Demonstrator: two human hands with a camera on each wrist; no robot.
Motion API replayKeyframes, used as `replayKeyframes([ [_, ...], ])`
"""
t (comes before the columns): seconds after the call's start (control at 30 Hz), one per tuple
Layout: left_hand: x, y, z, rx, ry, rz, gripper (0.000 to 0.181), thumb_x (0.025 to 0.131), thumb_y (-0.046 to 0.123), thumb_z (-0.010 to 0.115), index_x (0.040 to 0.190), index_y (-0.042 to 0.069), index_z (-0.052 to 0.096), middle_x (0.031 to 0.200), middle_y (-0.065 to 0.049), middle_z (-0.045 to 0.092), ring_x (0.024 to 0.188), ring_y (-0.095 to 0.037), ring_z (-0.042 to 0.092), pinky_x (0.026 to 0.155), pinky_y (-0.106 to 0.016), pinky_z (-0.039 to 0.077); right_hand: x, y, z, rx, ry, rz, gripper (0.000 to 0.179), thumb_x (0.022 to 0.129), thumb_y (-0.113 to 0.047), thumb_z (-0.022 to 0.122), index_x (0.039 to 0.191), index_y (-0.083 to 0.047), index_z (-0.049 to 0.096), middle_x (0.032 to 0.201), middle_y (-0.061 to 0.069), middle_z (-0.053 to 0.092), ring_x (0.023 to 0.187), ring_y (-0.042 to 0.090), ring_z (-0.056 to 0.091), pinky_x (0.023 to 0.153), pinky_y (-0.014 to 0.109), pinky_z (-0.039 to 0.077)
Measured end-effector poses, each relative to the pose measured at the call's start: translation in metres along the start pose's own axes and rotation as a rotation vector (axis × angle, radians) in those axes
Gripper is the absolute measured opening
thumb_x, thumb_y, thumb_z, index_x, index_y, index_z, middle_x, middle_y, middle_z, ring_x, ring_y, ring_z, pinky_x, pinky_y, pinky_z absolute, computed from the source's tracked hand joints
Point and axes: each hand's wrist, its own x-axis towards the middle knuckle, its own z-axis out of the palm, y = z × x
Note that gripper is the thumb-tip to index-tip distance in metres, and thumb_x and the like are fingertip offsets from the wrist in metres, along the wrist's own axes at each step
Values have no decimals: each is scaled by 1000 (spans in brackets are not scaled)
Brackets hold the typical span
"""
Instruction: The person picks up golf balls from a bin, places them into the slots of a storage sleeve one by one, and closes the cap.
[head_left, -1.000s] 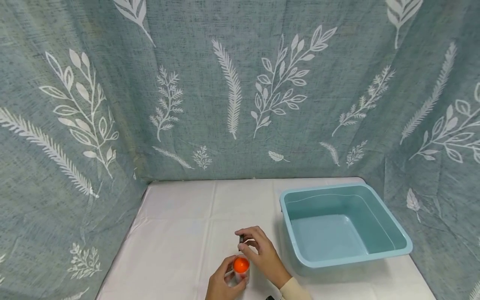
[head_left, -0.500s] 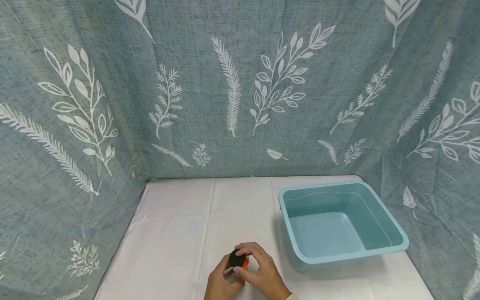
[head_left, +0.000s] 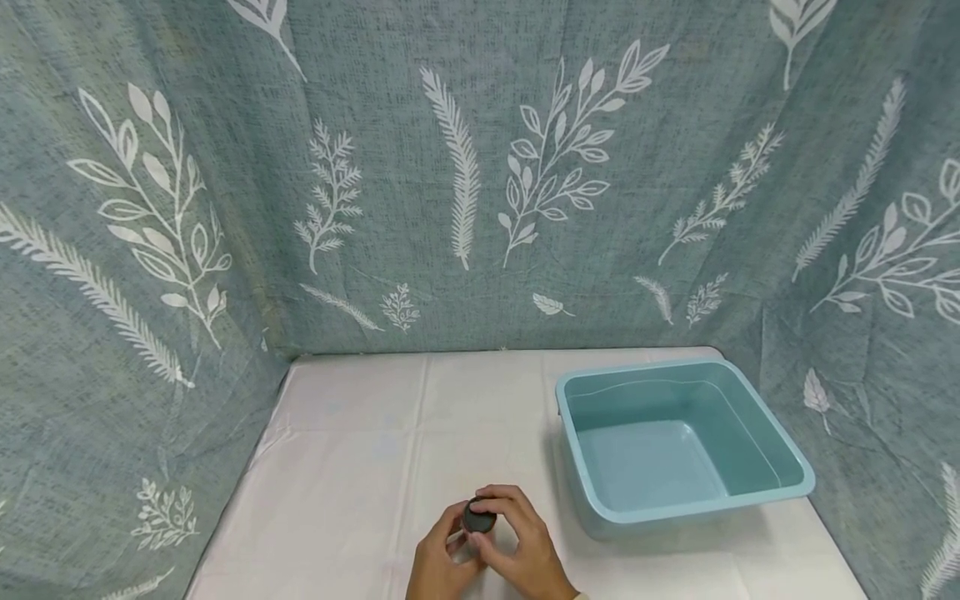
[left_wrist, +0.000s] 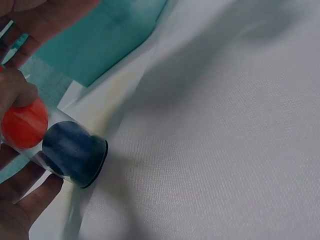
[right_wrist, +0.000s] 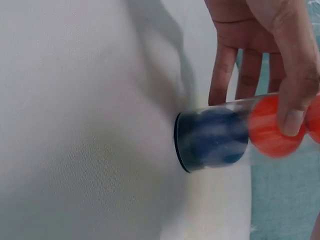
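A clear plastic tube (right_wrist: pixel 235 104) stands upright on the white cloth. Inside it, a dark blue ball (right_wrist: pixel 222 135) lies at the black bottom, under an orange ball (right_wrist: pixel 272 127) and part of a second one. My left hand (head_left: pixel 441 560) grips the tube's side; in the right wrist view its thumb (right_wrist: pixel 298 92) presses the clear wall. With my right hand (head_left: pixel 527 546) I hold a round black lid (head_left: pixel 479 520) over the tube's mouth, thumb and fingers at its edge. From the head view the lid covers the balls, and how firmly it sits cannot be told.
An aqua plastic basin (head_left: pixel 600 508) stands to the right on the white-covered table (head_left: pixel 337 467). Blue-green curtains (head_left: pixel 405 167) with white leaf prints hang behind the table and at both sides.
My right hand has brought the black lid down and towards me onto the tube's top, first tilted, now level. The orange ball is now covered from above. My left hand keeps its grip.
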Motion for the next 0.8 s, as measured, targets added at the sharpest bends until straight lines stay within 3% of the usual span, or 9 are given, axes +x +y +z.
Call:
replayKeyframes([
  [0.2,-4,10,-5,43,-56,-3,57,87,7,76,139,6,51,135,-15,61,118,-33,62,95,-40,56,-12,9,9,-1,32,0,44,76,10,81,114,-2,63,127,21,59,116,32,61,103,27,50],
  [0.37,-7,22,-9,-38,-170,-25,51,102,5,40,153,0,35,155,-19,39,137,-43,43,106,-56,44,-18,16,9,-90,48,-73,35,82,-2,80,114,-3,65,130,22,58,116,34,59,101,31,52],
  [0.5,-4,29,-7,-113,-204,-94,52,112,27,15,155,2,32,159,-16,34,143,-41,35,111,-60,34,-22,26,7,-208,44,-192,29,93,-16,71,118,-2,67,132,21,59,117,34,57,104,31,49],
  [0.6,-5,30,-2,-90,-209,-136,56,112,37,14,155,6,33,158,-15,36,143,-40,35,112,-60,33,-26,29,5,-298,54,-286,29,98,-21,65,119,0,69,131,21,62,115,35,60,104,33,49],
  [0.7,-5,28,3,-41,-198,-105,51,113,31,17,152,3,34,154,-19,41,140,-42,39,109,-60,37,-29,30,6,-381,99,-337,29,101,-24,62,116,-1,72,127,19,66,111,34,64,99,32,52],
  [0.8,-4,26,4,-29,-173,-78,46,113,25,18,150,3,34,150,-19,45,137,-41,43,108,-58,40,-29,29,12,-429,140,-324,28,101,-25,63,115,-3,73,126,17,68,108,31,66,96,30,54],
])
